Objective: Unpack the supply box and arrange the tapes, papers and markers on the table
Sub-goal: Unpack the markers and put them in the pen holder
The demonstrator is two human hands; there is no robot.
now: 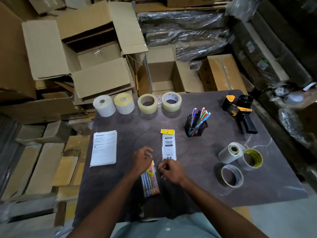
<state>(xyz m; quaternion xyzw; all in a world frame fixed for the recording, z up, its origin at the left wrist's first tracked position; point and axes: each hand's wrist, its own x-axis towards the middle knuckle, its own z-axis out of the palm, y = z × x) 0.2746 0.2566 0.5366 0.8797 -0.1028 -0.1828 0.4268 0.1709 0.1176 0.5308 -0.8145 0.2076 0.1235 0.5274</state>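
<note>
A clear packet of colourful pens (150, 181) lies near the table's front edge. My left hand (142, 159) pinches its top end, and my right hand (169, 170) is curled at its right side, touching the wrapper. A flat, empty-looking packet with a yellow header (169, 145) lies just beyond my hands. A stack of printed papers (103, 148) lies at the left. Two white label rolls (104, 105) (124, 103) and two clear tape rolls (147, 103) (171, 101) stand in a row at the far edge. A black mesh cup of markers (196, 127) stands right of centre.
A black and yellow tape dispenser (240, 110) lies at the far right of the dark table (197, 172). Three more tape rolls (240, 162) sit near the right edge. Open cardboard boxes (92, 54) and wrapped bundles crowd the floor behind and to the left.
</note>
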